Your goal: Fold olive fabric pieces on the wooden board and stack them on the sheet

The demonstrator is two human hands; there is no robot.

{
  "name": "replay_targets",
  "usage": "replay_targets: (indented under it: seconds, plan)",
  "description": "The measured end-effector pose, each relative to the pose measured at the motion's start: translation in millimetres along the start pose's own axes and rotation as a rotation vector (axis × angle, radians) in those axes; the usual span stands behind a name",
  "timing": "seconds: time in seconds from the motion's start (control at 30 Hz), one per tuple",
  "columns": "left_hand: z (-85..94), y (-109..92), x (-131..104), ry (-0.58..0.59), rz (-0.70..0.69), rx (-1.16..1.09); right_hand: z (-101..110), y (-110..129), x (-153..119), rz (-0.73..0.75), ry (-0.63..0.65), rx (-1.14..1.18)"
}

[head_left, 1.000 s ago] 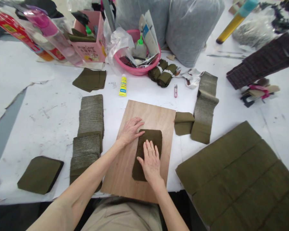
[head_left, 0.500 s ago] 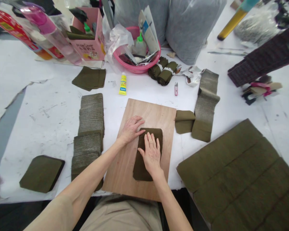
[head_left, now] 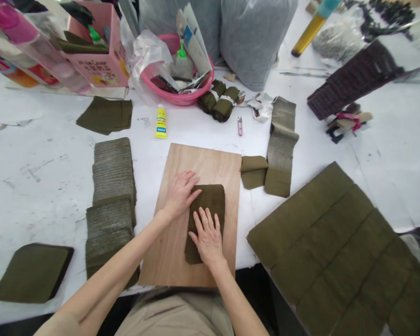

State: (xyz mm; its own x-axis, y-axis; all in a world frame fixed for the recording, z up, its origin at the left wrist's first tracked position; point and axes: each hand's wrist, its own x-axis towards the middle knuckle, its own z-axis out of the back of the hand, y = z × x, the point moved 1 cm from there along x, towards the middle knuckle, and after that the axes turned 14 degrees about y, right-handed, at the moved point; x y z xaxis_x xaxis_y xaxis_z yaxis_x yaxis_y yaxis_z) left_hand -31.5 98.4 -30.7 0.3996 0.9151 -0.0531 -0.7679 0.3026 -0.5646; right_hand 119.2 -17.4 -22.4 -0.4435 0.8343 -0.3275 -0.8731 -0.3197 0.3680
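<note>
A dark olive fabric piece point(head_left: 212, 198) with trimmed corners lies flat on a wooden board point(head_left: 182, 161). My right hand point(head_left: 208, 235) rests palm down on its lower half, fingers spread. At its upper left edge, my left hand point(head_left: 180, 193) lies on the board with the thumb touching the cloth and the fingers stretched out. Neither hand grips anything. To the left of the board is a fanned stack of olive fabric pieces point(head_left: 112, 172). Right of the board sit a folded olive piece point(head_left: 254, 172) and a long overlapping strip of pieces point(head_left: 282, 140).
A yellow glue tube point(head_left: 161, 122) and small pink thread snips point(head_left: 240, 126) lie beyond the board. Behind them stands a pink basket point(head_left: 185, 99) of tools. A large olive fabric stack point(head_left: 322, 242) is at right, another stack point(head_left: 31, 273) at lower left.
My right hand has slid down the fabric piece toward me, uncovering more of its upper part. My left hand stays at the upper left edge. The view has shifted to the right.
</note>
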Motion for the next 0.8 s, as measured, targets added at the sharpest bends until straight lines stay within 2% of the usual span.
replay_targets:
  seconds: [0.1, 0.2, 0.27, 0.37, 0.47, 0.53, 0.6, 0.67, 0.73, 0.8]
  plan:
    - [-14.1, -20.9, -12.4, 0.153, -0.133, 0.066, -1.8, -1.7, 2.8, 0.012, -0.009, 0.007]
    - [-25.5, -29.0, -19.9, 0.245, -0.169, 0.140, -13.7, 0.7, -10.1, -0.015, -0.016, 0.020]
    - [-28.9, -29.0, -21.2, 0.248, -0.147, 0.173, -26.9, 6.4, -33.1, -0.073, -0.014, 0.034]
    - [-30.2, -28.1, -20.8, 0.247, -0.139, 0.193, -42.9, 18.1, -82.3, -0.121, 0.000, 0.076]
    - [-30.7, -28.8, -20.6, 0.248, -0.140, 0.194, -34.5, 21.0, -112.2, -0.075, 0.016, 0.138]
    - [-31.2, -29.3, -20.9, 0.246, -0.135, 0.193, -13.9, 11.9, -101.6, -0.059, -0.008, 0.167]
    - [-31.2, -29.2, -21.3, 0.250, -0.127, 0.199, 8.7, -3.9, -68.2, -0.082, -0.064, 0.158]
    - [-30.7, -28.9, -21.5, 0.263, -0.127, 0.212, 21.7, -19.9, -28.9, -0.166, -0.112, 0.122]
    - [-29.7, -28.6, -21.7, 0.275, -0.133, 0.221, 18.3, -28.2, -5.8, -0.170, -0.110, 0.085]
    - [-29.1, -28.6, -21.9, 0.276, -0.134, 0.229, 0.8, -26.9, -12.8, -0.175, -0.083, 0.065]
